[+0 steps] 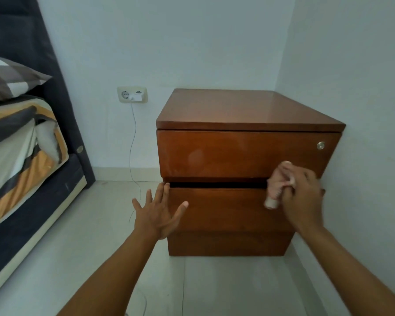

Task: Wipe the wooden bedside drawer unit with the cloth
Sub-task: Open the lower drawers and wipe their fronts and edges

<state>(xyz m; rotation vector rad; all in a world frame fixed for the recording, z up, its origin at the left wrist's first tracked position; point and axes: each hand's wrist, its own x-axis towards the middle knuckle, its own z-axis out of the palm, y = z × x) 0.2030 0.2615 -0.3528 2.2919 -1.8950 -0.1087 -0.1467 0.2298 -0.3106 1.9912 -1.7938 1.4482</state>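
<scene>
Now right hand presses cloth on drawer unit; no legible writing.

no readable text, labels, brands or numbers anywhere in view

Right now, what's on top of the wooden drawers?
Nothing shows on the drawer unit's shiny top. The right hand holds the cloth lower down, against the front.

R hand presses cloth on drawer unit.
</scene>
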